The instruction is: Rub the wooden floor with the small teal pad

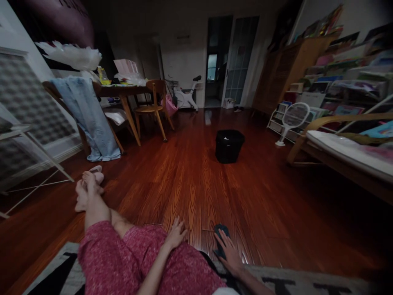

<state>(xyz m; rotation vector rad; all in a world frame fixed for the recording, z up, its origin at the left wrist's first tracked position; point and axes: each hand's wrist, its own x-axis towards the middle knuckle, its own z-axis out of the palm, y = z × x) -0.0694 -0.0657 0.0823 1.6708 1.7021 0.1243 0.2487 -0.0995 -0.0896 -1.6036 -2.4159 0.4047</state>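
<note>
My left hand (pixel 176 234) lies on the red patterned shorts (pixel 147 250) over my thigh, fingers apart and holding nothing. On the wooden floor to the right, my right hand (pixel 227 249) rests flat on a dark blue-green object (pixel 223 228), perhaps a cloth. Its fingers are stretched out over it, and part of the object is hidden beneath them. Farther forward stands a black bin-like container (pixel 229 146), apart from both hands. My bare legs (pixel 98 209) stretch out to the left, ankles crossed, near pink slippers (pixel 97 174).
A grey-and-black rug (pixel 294 282) lies under me. On the left are a white-legged stand (pixel 46 153), blue jeans (pixel 82 114) over a chair, and a table (pixel 123 91). To the right stand a cushioned wooden seat (pixel 346 151) and a white racket-shaped object (pixel 295 116).
</note>
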